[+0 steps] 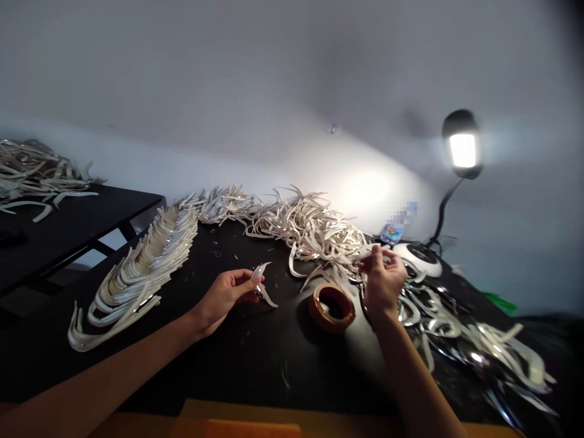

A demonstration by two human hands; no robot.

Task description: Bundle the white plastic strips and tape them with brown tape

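My left hand (232, 295) pinches a short curved strip (261, 283), white with a shiny silvery face, above the black table. My right hand (384, 277) is at the right end of a tangled heap of strips (310, 222), its thumb and fingers closed on a pale strip (362, 255). Between the hands a brown roll of tape (332, 309) lies flat on the table. To the left, a long row of nested curved strips (150, 255) is stacked neatly, each overlapping the one behind.
A lit desk lamp (463, 149) with a white base (422, 258) stands at the back right. More shiny strips (456, 334) lie scattered on the right. Another black table (86, 213) at left carries a heap of strips (36, 167). A plastic bottle (393, 232) is near the wall.
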